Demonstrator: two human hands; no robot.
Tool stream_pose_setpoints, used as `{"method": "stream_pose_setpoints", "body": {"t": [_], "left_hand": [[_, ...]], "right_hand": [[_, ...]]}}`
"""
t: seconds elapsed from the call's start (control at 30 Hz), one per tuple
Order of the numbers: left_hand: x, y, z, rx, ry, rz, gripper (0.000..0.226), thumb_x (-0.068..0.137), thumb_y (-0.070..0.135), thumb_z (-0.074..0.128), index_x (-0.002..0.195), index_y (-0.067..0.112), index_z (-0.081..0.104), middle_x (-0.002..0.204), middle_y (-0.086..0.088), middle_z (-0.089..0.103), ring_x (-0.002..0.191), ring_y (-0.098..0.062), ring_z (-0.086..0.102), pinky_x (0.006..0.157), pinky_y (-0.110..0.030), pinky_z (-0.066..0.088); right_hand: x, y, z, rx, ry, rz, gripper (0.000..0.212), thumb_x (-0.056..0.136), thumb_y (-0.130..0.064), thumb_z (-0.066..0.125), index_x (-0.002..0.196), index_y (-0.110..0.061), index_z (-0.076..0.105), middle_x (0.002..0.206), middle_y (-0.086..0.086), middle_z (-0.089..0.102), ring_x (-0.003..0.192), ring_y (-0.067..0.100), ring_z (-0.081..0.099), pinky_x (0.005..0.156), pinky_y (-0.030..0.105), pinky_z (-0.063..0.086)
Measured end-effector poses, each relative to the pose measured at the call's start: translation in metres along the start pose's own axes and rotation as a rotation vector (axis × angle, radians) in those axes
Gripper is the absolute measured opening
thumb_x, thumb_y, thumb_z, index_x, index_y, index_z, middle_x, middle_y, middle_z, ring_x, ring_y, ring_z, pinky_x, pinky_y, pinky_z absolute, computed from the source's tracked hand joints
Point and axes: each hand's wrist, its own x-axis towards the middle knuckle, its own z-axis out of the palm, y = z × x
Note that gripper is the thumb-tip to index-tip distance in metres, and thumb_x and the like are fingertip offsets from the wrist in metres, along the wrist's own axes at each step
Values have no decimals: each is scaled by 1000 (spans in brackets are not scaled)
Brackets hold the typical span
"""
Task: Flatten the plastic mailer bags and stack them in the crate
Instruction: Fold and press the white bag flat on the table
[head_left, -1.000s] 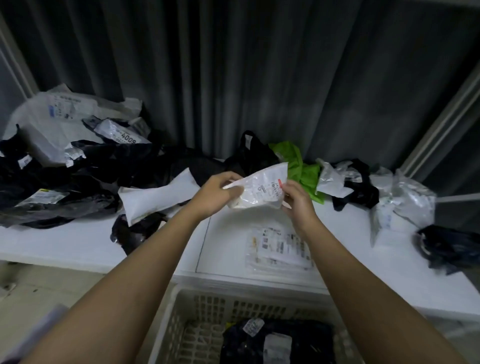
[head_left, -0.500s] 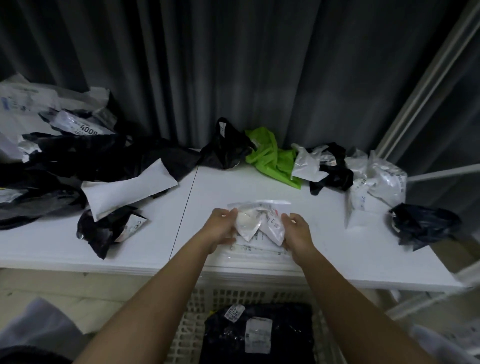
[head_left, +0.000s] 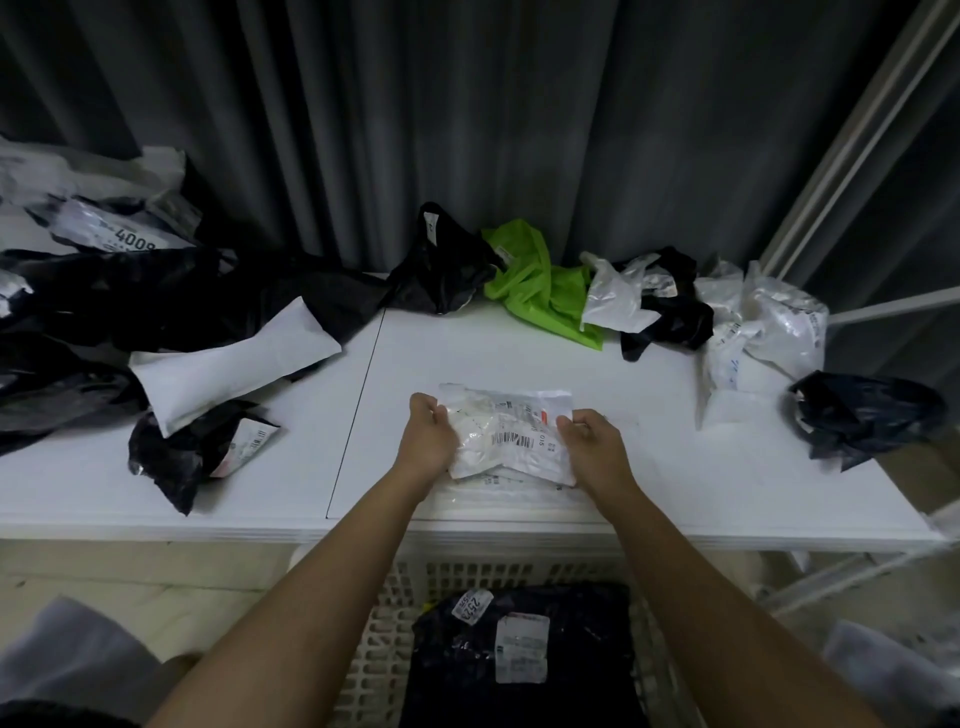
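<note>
Both hands are clamped on the crumpled white plastic mailer bag with a barcode label (head_left: 506, 434), left hand (head_left: 428, 436) and right hand (head_left: 592, 447) pinching opposite edges, near the white table's (head_left: 675, 467) front edge. I'd pull outward, press flat, then drop it into the white lattice crate (head_left: 395, 623) below that edge

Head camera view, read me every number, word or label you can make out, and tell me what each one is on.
"4008": label on a bag in the far left pile.
"2523", roughly, tilted: small white tag on the black mailer in the crate.
"015": beside the barcode on the white mailer that both hands grip.
Too small or blurred: larger crate label, label on the near left black bag.
</note>
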Motion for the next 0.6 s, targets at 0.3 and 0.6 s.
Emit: {"method": "stream_pose_setpoints", "body": {"t": [0.3,0.6], "left_hand": [[2,-21,8,195,88,15,14,103,26,25,104,14,31,73,-2,46,70,-25,46,67,-36,39],[2,-26,9,296,97,91,17,104,25,27,109,12,37,95,-10,60,82,-27,55,71,-32,38]], "right_hand": [[-6,-6,13,-527,236,-339,33,95,-23,45,123,-9,58,121,15,55,114,33,47,94,42,41],[-5,-9,58,-960,-370,-406,52,101,-49,20,152,-35,18,161,-2,10,148,26,0,118,49,-2]]}}
